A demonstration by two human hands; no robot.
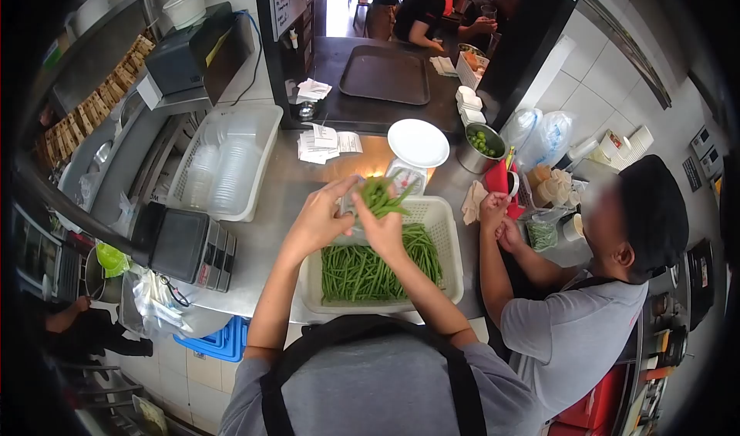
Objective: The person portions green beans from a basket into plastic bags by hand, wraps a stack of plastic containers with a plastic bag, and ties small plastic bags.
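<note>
A white plastic basket (pixel 455 263) on the steel counter holds many cut green beans (pixel 378 270). Above its far side, my right hand (pixel 378 224) is closed around a bunch of green beans (pixel 381 196). My left hand (pixel 327 216) is beside it, its fingers bent around what looks like a clear plastic bag, whose outline is hard to make out. Just beyond both hands stands a small scale (pixel 406 180) with a round white plate (pixel 418 143) on top.
Left are a basket of clear containers (pixel 264 139) and a black box (pixel 179 243). Paper slips (pixel 327 143) lie ahead, before a dark tray (pixel 384 74). A pot of green limes (pixel 479 159) and a co-worker in a black cap (pixel 574 305) are at right.
</note>
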